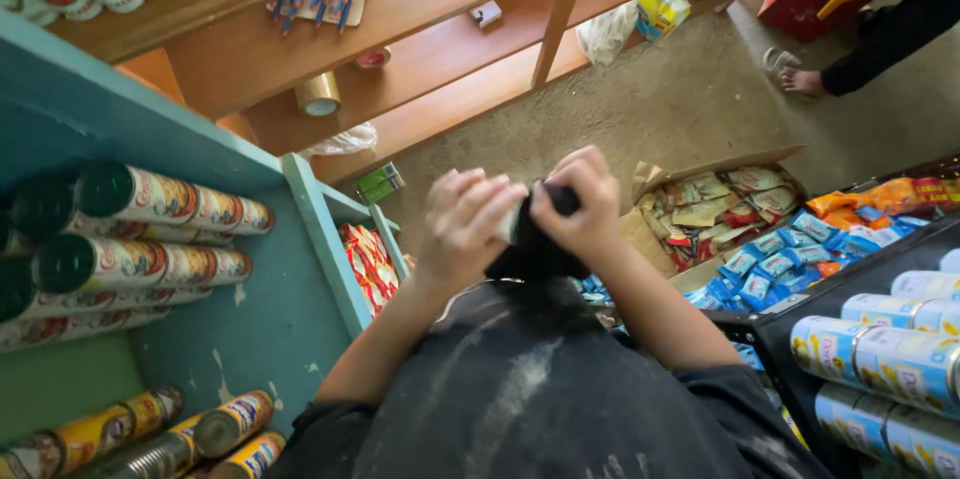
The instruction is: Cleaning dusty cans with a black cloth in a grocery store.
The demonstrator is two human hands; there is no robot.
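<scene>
Both my hands are raised together in front of my chest over a black cloth (530,254). My left hand (462,224) grips a small pale object, mostly hidden by its fingers. My right hand (583,201) presses the black cloth against that object from the right. The two hands touch. Below them hangs the dusty front of my black shirt (530,389).
A teal shelf unit (300,239) at left holds rows of lying cans (140,229). Wooden shelves (420,49) stand behind. A cardboard box of snack packets (720,209) and blue packets (780,259) lie on the floor. More cans (890,349) sit at right. Another person's foot (795,74) is at the top right.
</scene>
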